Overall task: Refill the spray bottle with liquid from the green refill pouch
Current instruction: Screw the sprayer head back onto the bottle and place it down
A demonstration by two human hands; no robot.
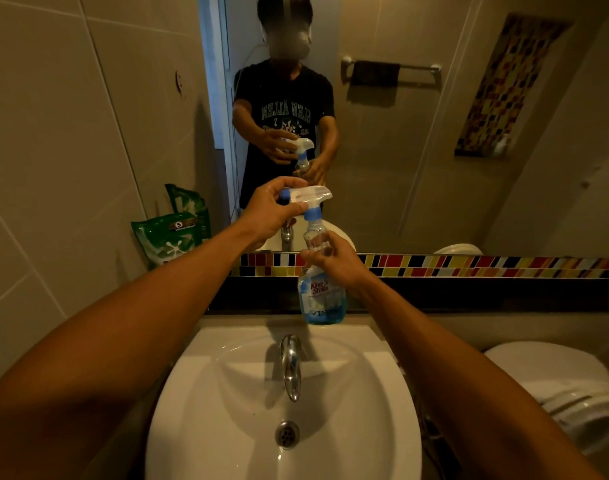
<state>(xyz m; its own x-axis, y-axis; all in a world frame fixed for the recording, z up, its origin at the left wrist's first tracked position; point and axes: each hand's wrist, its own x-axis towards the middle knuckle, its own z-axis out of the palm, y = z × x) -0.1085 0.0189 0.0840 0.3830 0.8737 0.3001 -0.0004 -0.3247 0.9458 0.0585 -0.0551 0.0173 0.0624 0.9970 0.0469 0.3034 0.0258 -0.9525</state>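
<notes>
Spray bottle [319, 299]: upright behind sink [199, 393]; right hand [334, 261] grips neck, left hand [272, 216] pinches trigger head [306, 197]. Green refill pouch [173, 233]: left, against wall.

One spray bottle [319, 299], one green pouch [171, 237] — one sink [227, 427], one tap [291, 368].

left hand [273, 211]: grip closed, raised | right hand [334, 263]: grip closed, lower | both arms outstretched
</notes>
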